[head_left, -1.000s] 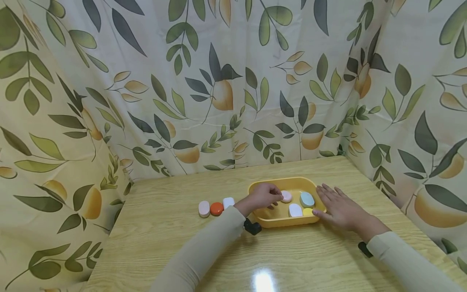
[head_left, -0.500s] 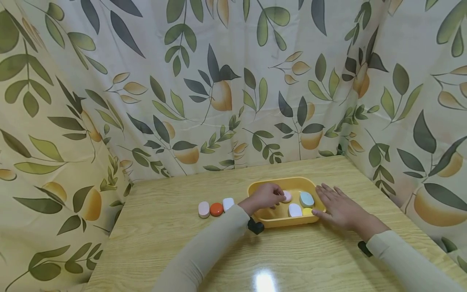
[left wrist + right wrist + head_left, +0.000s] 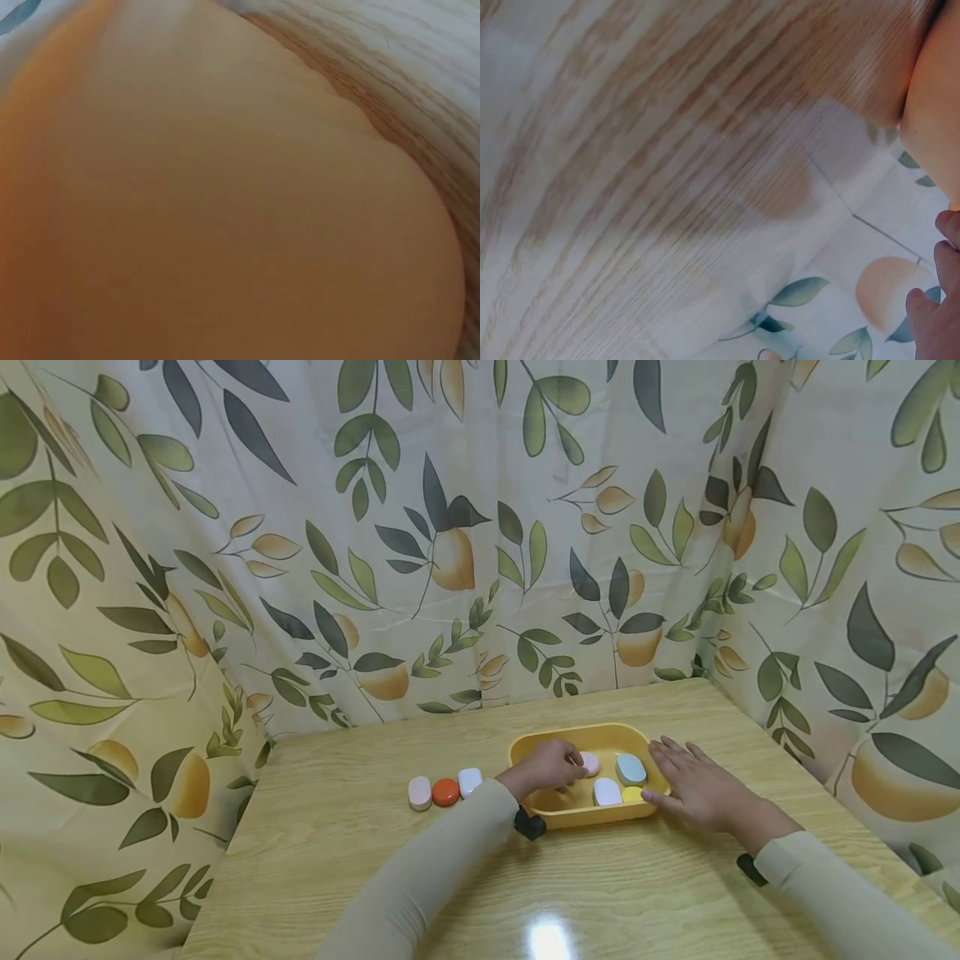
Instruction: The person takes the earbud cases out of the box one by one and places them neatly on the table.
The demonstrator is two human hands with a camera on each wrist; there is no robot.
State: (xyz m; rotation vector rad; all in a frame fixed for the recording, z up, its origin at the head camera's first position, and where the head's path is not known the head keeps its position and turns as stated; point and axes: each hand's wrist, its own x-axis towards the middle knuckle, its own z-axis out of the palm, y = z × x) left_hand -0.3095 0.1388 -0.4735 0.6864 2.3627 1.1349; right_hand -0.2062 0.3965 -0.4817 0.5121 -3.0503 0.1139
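In the yellow tray [image 3: 592,818], the light-looking, stiff pink piece [image 3: 592,764] is best side-pinched; whether gripped by the left hand [image 3: 549,767], at nine o'clock, cannot be told. The right hand [image 3: 699,785] is laid straight-fingered at the tray's three.

Smooth yellow rounded plastic-looking tray [image 3: 592,817], glossy round red piece [image 3: 446,792], kinda shiny tan wood-grain worktop [image 3: 315,868], leaf-print cloth curtain [image 3: 517,602] along its far edge.

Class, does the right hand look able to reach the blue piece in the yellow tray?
Probably yes: the right hand lies beside the yellow tray, and only the tray's side seems to stand between it and the blue piece.
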